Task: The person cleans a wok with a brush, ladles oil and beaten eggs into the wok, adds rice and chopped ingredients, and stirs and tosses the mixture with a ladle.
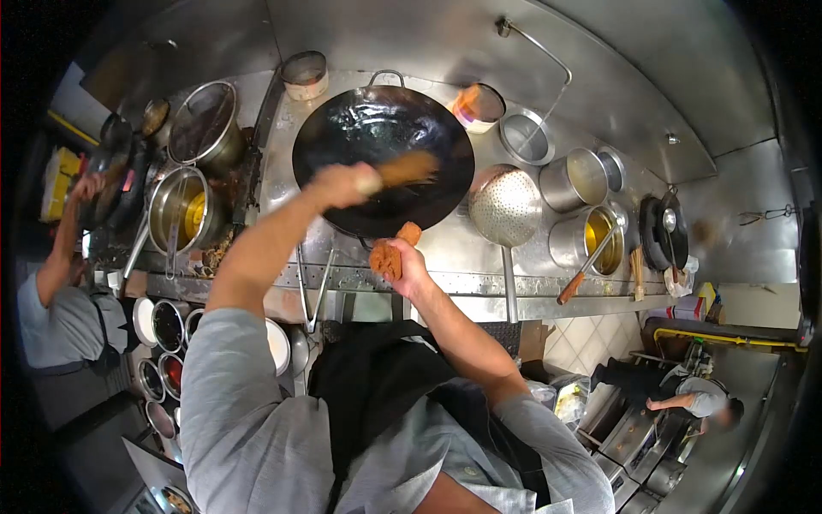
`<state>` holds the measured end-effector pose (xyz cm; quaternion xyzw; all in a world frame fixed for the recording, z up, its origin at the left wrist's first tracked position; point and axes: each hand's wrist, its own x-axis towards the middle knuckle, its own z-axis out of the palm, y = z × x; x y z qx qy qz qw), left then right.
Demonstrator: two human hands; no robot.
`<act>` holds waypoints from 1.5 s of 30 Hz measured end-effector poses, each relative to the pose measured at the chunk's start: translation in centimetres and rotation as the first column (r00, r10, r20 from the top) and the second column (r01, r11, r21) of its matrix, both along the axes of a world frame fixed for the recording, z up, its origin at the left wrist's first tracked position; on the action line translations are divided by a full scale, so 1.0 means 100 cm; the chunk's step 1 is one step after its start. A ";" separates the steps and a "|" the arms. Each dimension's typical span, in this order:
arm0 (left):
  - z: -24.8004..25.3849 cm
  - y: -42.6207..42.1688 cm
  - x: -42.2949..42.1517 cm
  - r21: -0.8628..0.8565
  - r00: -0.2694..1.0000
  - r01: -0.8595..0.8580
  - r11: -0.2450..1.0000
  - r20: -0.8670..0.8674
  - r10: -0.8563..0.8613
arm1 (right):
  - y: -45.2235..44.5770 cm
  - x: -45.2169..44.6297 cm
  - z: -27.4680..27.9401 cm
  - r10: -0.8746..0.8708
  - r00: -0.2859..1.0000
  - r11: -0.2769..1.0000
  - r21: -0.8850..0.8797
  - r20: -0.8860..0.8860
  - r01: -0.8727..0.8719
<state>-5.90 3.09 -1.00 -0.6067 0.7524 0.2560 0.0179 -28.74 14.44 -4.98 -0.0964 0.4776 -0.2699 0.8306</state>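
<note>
Head view. Left hand (341, 186) above the wok (330, 141), closed round the handle of a bamboo brush (409, 169); bristles blurred, pointing right over the bowl, so cannot tell whether they touch the metal. Right hand (413, 270) at the near rim, fingers curled round a crumpled brown cloth (386, 259); cannot tell whether the cloth also grips the wok's near handle. Wok dark, wet-looking inside, on the steel worktop (449, 250).

Right of wok: perforated strainer (503, 204), its long handle pointing near; beyond it a steel pot (556, 186) and, nearer, a second pot (562, 247) with yellow liquid, a ladle (572, 287) leaning over its rim. Flame-lit can (481, 126) by the wok's far right. Tongs (303, 287) at the near edge, left of the cloth. One person (64, 313) far left, another (704, 397) at right.
</note>
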 end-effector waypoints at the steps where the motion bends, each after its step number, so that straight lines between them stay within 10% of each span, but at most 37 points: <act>1: -0.017 -0.024 0.036 -0.042 0.954 -0.228 0.973 0.190 0.232 | 0.001 -0.002 0.003 0.022 1.000 1.000 -0.001 -0.005 -0.022; 4: 0.025 -0.043 0.053 -0.344 0.804 -0.593 0.728 -0.208 0.556 | 0.000 -0.001 0.002 -0.009 0.999 1.000 -0.015 -0.035 0.008; 8: -0.028 -0.061 -0.009 -0.162 0.677 -0.714 0.681 -0.410 0.612 | 0.001 0.000 -0.003 0.025 1.000 1.000 -0.009 -0.015 -0.025; 14: -0.029 0.003 -0.050 -0.102 0.958 -0.036 0.994 -0.287 0.006 | 0.001 -0.002 -0.009 0.017 1.000 1.000 -0.026 0.005 -0.017; 16: -0.027 -0.033 0.010 -0.084 0.936 -0.324 0.942 0.114 0.332 | -0.001 -0.001 -0.007 -0.002 1.000 1.000 -0.020 0.009 0.002; 18: -0.013 -0.049 0.041 -0.341 0.822 -0.564 0.752 -0.152 0.548 | 0.000 -0.001 -0.003 -0.046 0.999 0.998 -0.040 -0.021 0.045; 22: -0.018 -0.059 0.010 -0.260 0.684 -0.725 0.637 -0.376 0.625 | 0.001 -0.002 -0.003 -0.038 0.999 0.999 -0.012 -0.021 0.038; 24: -0.061 -0.044 -0.021 -0.188 0.857 -0.512 0.838 -0.174 0.484 | -0.002 -0.002 -0.008 -0.001 1.000 1.000 -0.020 0.004 0.001; 26: -0.015 -0.009 -0.061 0.405 0.845 -0.182 0.896 -0.401 0.353 | -0.005 -0.006 -0.014 0.036 0.999 0.999 -0.036 0.027 -0.035; 28: 0.061 0.032 -0.062 0.485 0.925 0.000 0.875 -0.332 0.184 | -0.007 -0.005 -0.021 0.036 0.999 0.999 -0.041 0.030 -0.035; 30: 0.042 0.038 0.005 0.180 0.920 0.293 0.939 -0.322 -0.225 | -0.005 -0.007 -0.022 0.013 1.000 0.999 -0.037 0.022 -0.012; 33: 0.029 -0.013 0.089 -0.107 0.955 -0.099 0.989 0.268 0.125 | -0.003 -0.001 -0.006 -0.008 1.000 1.000 -0.018 0.004 0.009; 37: 0.040 -0.054 0.067 -0.372 0.822 -0.559 0.741 -0.131 0.554 | 0.001 -0.001 -0.009 -0.014 1.000 1.000 -0.020 0.024 0.015; 39: -0.001 -0.049 0.018 -0.139 0.768 -0.635 0.760 -0.223 0.601 | -0.003 -0.002 -0.006 0.002 1.000 1.000 -0.021 0.031 -0.001; 42: -0.019 0.004 -0.059 0.397 0.755 -0.231 0.888 -0.503 0.421 | -0.005 -0.005 -0.015 0.026 0.998 0.999 -0.034 0.063 -0.024; 45: 0.042 0.041 -0.046 0.381 0.879 -0.012 0.924 -0.437 0.191 | -0.007 -0.005 -0.031 0.014 1.000 0.999 -0.037 0.014 -0.014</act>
